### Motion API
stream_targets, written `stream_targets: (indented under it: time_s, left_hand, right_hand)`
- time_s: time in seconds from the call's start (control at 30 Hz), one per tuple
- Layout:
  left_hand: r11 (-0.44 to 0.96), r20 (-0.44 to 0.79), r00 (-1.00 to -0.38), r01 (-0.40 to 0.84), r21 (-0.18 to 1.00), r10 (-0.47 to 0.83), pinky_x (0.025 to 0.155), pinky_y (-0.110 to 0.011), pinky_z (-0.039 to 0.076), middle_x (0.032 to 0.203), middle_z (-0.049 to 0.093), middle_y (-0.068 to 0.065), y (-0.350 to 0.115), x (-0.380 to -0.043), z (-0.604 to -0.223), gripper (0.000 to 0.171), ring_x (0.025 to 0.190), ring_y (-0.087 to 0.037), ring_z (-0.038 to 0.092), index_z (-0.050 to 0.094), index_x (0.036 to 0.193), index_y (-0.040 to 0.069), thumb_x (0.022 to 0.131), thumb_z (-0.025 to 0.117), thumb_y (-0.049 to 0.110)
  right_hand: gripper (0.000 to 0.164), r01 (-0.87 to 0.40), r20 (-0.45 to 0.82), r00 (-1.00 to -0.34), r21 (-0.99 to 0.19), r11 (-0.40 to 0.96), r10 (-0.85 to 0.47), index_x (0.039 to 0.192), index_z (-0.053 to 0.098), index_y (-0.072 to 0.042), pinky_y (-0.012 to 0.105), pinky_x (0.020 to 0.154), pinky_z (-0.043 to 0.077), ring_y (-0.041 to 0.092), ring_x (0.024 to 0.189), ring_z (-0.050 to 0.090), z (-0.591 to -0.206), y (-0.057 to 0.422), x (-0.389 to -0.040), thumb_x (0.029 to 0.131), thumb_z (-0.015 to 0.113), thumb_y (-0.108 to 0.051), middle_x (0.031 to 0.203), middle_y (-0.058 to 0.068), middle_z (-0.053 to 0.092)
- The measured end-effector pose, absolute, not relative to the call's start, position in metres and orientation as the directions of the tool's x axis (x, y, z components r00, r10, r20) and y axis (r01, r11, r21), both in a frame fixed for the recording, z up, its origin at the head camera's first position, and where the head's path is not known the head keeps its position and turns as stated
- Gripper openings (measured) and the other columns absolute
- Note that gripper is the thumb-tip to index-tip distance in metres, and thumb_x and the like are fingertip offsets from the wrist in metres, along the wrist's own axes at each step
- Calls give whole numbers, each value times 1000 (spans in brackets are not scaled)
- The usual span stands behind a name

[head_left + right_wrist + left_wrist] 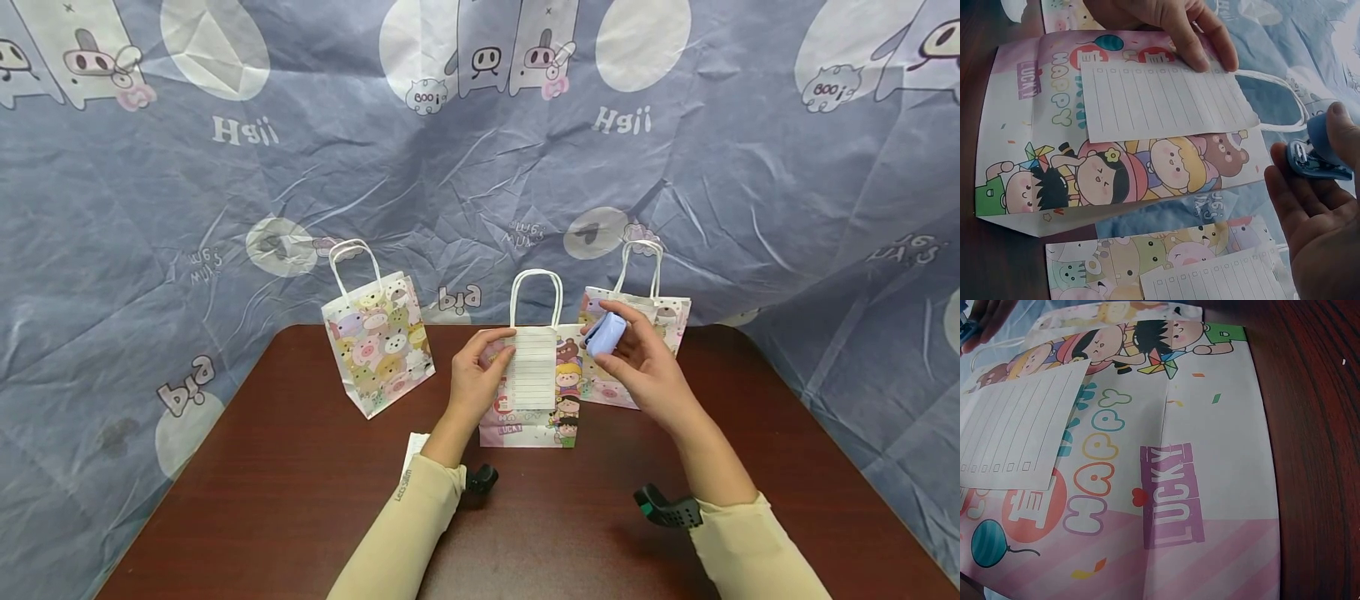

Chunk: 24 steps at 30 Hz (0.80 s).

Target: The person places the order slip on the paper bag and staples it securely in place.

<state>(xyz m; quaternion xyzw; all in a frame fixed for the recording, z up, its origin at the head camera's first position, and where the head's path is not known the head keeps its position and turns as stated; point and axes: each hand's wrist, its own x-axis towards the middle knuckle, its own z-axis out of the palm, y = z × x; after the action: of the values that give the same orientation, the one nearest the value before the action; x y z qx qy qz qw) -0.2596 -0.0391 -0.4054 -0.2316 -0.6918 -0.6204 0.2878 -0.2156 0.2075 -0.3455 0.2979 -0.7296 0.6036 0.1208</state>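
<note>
A white paper gift bag [531, 429] with cartoon children stands upright at the table's middle. Against its upper front lies a lined checklist sheet [534, 371], also seen in the right wrist view as a ruled sheet [1160, 103] with small boxes. My left hand [477, 371] pinches the sheet's upper left corner at the bag's top edge. To the right of the bag's top, my right hand [648, 367] holds a small blue stapler [606, 335] between thumb and fingers, apart from the sheet. The stapler's metal underside [1310, 164] shows in the right wrist view.
An animal-print gift bag [382, 342] stands at the back left. Another animal-print bag [675, 312] stands behind my right hand, with a lined sheet [1229, 278] on its front. White paper [412, 450] lies beside my left forearm. A patterned cloth [480, 167] hangs behind the table.
</note>
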Motion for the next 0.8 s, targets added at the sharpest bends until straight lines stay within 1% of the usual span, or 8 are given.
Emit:
stream_targets:
  time_s: [0.13,0.23,0.33,0.43,0.5,0.63,0.8]
  left_hand:
    - [127,686,-727,677,725,-43,53,-18,38,105,71,-18,-38,-246,-391,23,69,-11,47,72,110,0,88,70,-5]
    - [122,689,-724,680,723,-46,54,-18,38,105,71,-18,-38,-246,-391,22,70,-11,48,71,109,-1,87,70,-6]
    - [128,684,-727,674,727,-55,54,-17,36,106,72,-18,-37,-254,-400,23,69,-11,46,72,110,0,87,70,-5]
    - [131,682,-729,672,729,-62,52,-17,35,106,72,-14,-36,-262,-409,24,66,-9,43,73,111,4,88,72,-1]
    - [126,684,-727,675,727,-57,51,-17,35,107,73,-10,-37,-264,-412,23,64,-8,42,73,111,8,89,72,2]
    - [111,699,-714,693,713,-38,50,-18,37,108,73,-6,-38,-266,-414,23,62,-6,43,74,113,13,91,72,8]
    - [110,714,-700,707,698,-27,50,-18,38,107,73,-5,-40,-267,-414,22,64,-7,44,74,113,14,91,72,10]
  right_hand:
    - [70,-585,547,-785,-809,54,-291,154,27,-7,18,85,55,7,109,65,-344,205,-216,94,57,13,122,8,63]
    - [70,-587,554,-776,-809,23,-301,153,29,-6,18,84,55,7,107,66,-343,203,-217,92,57,15,122,6,65]
    - [70,-587,552,-777,-809,35,-303,151,34,-4,19,85,55,7,106,66,-342,201,-219,90,60,16,126,1,63]
    - [72,-590,546,-783,-804,79,-297,151,35,-2,18,86,55,7,103,65,-340,199,-219,87,65,15,124,-2,59]
    - [74,-593,545,-788,-796,116,-288,151,36,-4,18,85,55,6,102,65,-338,197,-218,86,67,15,121,-1,59]
    - [76,-609,559,-789,-767,203,-255,151,36,-4,14,89,52,2,104,64,-336,196,-218,84,70,13,118,-6,62]
    - [63,-640,600,-769,-712,290,-221,140,48,2,11,93,47,-3,104,62,-337,193,-221,83,73,11,113,-21,64]
